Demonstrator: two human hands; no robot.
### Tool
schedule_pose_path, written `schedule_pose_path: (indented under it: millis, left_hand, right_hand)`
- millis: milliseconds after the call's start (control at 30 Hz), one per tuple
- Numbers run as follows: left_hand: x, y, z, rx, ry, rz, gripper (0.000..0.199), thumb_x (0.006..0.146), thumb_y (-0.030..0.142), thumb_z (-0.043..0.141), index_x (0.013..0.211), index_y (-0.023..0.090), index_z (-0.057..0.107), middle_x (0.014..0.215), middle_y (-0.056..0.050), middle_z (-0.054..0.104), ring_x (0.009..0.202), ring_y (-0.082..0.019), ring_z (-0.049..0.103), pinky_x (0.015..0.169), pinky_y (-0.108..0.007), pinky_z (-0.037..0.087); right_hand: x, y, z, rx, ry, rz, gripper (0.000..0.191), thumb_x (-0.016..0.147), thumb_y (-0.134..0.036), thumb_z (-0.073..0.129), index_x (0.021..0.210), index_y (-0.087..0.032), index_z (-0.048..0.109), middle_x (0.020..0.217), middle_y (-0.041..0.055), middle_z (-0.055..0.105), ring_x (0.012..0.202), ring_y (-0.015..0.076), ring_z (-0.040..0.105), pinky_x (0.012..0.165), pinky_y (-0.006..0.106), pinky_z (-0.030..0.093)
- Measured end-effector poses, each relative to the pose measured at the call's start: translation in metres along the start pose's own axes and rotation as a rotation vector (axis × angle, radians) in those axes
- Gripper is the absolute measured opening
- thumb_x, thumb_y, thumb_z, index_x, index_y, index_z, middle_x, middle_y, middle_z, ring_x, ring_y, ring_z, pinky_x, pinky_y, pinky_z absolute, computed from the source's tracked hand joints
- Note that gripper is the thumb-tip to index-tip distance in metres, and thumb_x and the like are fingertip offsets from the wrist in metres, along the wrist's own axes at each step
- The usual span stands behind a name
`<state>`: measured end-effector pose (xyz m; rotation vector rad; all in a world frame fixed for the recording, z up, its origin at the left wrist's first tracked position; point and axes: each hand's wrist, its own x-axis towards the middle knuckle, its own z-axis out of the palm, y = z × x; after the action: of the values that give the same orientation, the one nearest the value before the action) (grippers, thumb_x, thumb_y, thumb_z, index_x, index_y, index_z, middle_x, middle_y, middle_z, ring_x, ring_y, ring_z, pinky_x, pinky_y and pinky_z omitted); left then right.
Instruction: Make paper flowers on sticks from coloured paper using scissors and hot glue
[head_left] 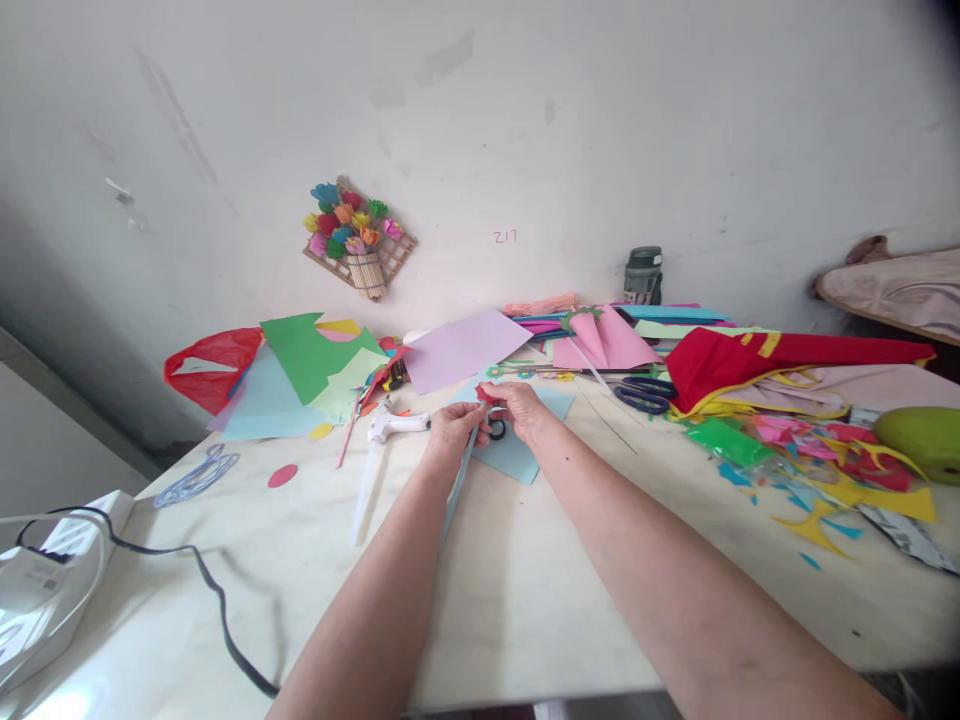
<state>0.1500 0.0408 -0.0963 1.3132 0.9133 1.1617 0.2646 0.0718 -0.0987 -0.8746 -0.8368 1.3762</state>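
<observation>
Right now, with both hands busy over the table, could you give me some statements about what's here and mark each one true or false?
1. The right hand has a small red piece at its fingertips. True.
2. The dark-handled scissors are in the left hand. False: the scissors lie on the table, off to the right of both hands.
3. The white glue gun lies to the left of the left hand. True.
4. The red paper circle lies on the purple sheet. False: the red paper circle is by itself on the tabletop.
5. The bottle is tipped on its side. False: the bottle stands upright near the wall.
</observation>
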Motion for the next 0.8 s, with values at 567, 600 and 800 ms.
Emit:
schedule_pose_path:
  millis: [567,600,800]
  left_hand:
    - [0.003,0.0,-0.006,-0.014,0.059,-0.024,0.024,0.058,0.032,0.067,0.063,0.012,0.055,0.047,0.0,0.055,0.036,-0.008,0.046,0.038,-0.02,0.035]
    - [0.004,-0.001,-0.008,-0.022,0.062,-0.022,0.025,0.058,0.032,0.067,0.065,0.012,0.055,0.047,0.0,0.055,0.036,-0.008,0.046,0.038,-0.02,0.035]
    - [0.005,-0.005,-0.011,-0.054,0.049,-0.03,0.027,0.058,0.032,0.067,0.071,0.012,0.055,0.047,0.002,0.053,0.036,-0.008,0.047,0.038,-0.019,0.035]
  right_hand:
    - [-0.001,0.003,-0.001,-0.117,-0.109,-0.031,0.033,0.065,-0.047,0.06,0.065,-0.014,0.061,0.059,0.002,0.06,0.054,0.0102,0.052,0.043,0.02,0.037]
    - [-0.001,0.003,-0.001,-0.12,-0.119,-0.025,0.037,0.067,-0.051,0.056,0.067,-0.014,0.062,0.062,0.0031,0.061,0.055,0.0107,0.053,0.043,0.02,0.037]
    - [0.002,0.004,-0.002,-0.389,-0.027,-0.113,0.054,0.073,-0.061,0.039,0.076,-0.013,0.063,0.074,0.0071,0.063,0.062,0.0138,0.055,0.047,0.022,0.04]
